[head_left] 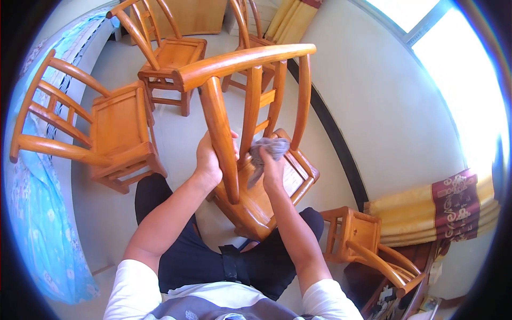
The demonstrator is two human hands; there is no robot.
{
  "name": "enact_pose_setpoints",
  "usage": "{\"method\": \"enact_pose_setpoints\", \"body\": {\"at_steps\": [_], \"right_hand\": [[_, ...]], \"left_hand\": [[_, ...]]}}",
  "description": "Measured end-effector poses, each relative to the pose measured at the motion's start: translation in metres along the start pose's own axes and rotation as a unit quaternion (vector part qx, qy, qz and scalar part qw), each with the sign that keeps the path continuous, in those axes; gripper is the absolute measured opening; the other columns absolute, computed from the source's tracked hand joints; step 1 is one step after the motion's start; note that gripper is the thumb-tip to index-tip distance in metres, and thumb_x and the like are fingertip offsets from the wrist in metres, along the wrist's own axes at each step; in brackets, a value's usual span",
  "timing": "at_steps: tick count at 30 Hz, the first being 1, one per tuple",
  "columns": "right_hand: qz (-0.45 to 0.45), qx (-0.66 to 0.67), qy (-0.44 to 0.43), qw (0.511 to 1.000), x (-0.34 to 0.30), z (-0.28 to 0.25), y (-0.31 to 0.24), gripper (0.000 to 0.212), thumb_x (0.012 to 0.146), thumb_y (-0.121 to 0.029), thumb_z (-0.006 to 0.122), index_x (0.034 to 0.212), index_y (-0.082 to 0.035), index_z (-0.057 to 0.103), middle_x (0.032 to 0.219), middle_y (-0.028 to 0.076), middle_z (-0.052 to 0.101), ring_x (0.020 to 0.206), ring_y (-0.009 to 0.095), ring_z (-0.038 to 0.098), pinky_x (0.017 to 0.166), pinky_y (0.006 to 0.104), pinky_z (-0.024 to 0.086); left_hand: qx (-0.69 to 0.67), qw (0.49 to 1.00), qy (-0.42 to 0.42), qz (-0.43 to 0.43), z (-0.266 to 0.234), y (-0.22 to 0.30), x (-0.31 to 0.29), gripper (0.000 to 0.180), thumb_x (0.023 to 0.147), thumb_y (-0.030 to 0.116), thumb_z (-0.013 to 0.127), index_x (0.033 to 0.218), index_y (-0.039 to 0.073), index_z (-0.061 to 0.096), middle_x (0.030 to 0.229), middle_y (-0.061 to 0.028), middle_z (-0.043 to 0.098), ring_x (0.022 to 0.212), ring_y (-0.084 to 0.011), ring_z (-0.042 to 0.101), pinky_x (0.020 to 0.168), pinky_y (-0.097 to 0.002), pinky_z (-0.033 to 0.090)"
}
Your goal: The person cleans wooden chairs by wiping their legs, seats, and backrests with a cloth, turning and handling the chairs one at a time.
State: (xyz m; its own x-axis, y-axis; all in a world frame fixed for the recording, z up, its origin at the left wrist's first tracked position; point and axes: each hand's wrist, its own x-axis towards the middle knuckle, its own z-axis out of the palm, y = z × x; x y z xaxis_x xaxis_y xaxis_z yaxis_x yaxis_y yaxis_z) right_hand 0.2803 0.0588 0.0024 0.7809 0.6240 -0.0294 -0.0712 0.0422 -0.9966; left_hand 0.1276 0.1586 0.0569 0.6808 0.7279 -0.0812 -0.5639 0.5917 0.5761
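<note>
A glossy orange-brown wooden chair (244,63) stands right in front of me, its seat close to my knees and its backrest rising toward the camera. My left hand (209,157) is closed round the left post of the backrest. In my right hand (273,166) is a bunched grey cloth (272,147), pressed against the lower part of the backrest slats, just above the seat. Part of the cloth hangs down over the seat. The fingers of both hands are partly hidden, the left ones behind the post and the right ones by the cloth.
Similar wooden chairs stand around: one at the left (120,120), one at the back (173,53), one at the lower right (360,232). A blue patterned cloth (42,224) hangs at the left. Yellow and maroon curtains (416,205) hang by the window at the right.
</note>
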Motion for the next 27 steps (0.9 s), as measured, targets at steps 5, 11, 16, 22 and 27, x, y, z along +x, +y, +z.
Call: {"method": "enact_pose_setpoints", "body": {"at_steps": [5, 11, 16, 22, 27], "right_hand": [[-0.174, 0.135, -0.028, 0.975, -0.001, 0.015, -0.072, 0.034, 0.096, -0.018, 0.06, 0.123, 0.001, 0.056, 0.115, 0.007, 0.06, 0.107, 0.016, 0.055, 0.096, 0.032, 0.043], [-0.266, -0.129, -0.083, 0.952, 0.025, 0.074, -0.161, 0.033, 0.084, -0.024, 0.07, 0.104, 0.001, 0.065, 0.103, 0.013, 0.067, 0.098, 0.024, 0.062, 0.088, 0.0345, 0.047], [-0.2, -0.256, -0.018, 0.946, 0.038, 0.108, -0.183, 0.043, 0.075, -0.022, 0.078, 0.109, 0.002, 0.065, 0.096, 0.012, 0.071, 0.091, 0.019, 0.067, 0.083, 0.0326, 0.05], [-0.229, -0.159, 0.017, 0.96, 0.042, 0.118, -0.163, 0.034, 0.074, -0.021, 0.074, 0.099, -0.002, 0.067, 0.086, 0.014, 0.071, 0.085, 0.026, 0.069, 0.08, 0.035, 0.052], [-0.314, -0.274, 0.057, 0.907, 0.04, 0.109, -0.132, 0.05, 0.069, -0.018, 0.076, 0.115, -0.004, 0.061, 0.104, 0.014, 0.066, 0.105, 0.032, 0.062, 0.11, 0.0425, 0.034]], "left_hand": [[0.017, 1.0, 0.001, -0.005, 0.005, 0.0, -0.002, 0.04, 0.097, 0.033, 0.039, 0.092, -0.001, 0.059, 0.064, -0.0091, 0.055, 0.059, -0.0208, 0.054, 0.057, -0.0311, 0.046], [0.048, 0.999, -0.006, 0.0, 0.004, 0.002, -0.002, 0.039, 0.097, 0.032, 0.038, 0.094, -0.001, 0.058, 0.063, -0.0104, 0.055, 0.057, -0.0213, 0.054, 0.057, -0.0308, 0.046], [0.024, 1.0, 0.004, -0.019, 0.003, -0.001, -0.001, 0.039, 0.097, 0.032, 0.037, 0.094, -0.001, 0.058, 0.063, -0.0105, 0.055, 0.057, -0.0219, 0.054, 0.057, -0.0305, 0.047], [0.051, 0.999, -0.009, 0.012, 0.008, 0.003, -0.003, 0.041, 0.097, 0.033, 0.037, 0.095, -0.002, 0.058, 0.063, -0.0106, 0.054, 0.058, -0.0217, 0.054, 0.058, -0.0308, 0.047], [0.051, 0.999, 0.011, 0.008, 0.006, 0.001, -0.005, 0.041, 0.097, 0.034, 0.037, 0.095, -0.002, 0.058, 0.064, -0.0115, 0.056, 0.059, -0.0218, 0.055, 0.058, -0.0311, 0.047]]}}
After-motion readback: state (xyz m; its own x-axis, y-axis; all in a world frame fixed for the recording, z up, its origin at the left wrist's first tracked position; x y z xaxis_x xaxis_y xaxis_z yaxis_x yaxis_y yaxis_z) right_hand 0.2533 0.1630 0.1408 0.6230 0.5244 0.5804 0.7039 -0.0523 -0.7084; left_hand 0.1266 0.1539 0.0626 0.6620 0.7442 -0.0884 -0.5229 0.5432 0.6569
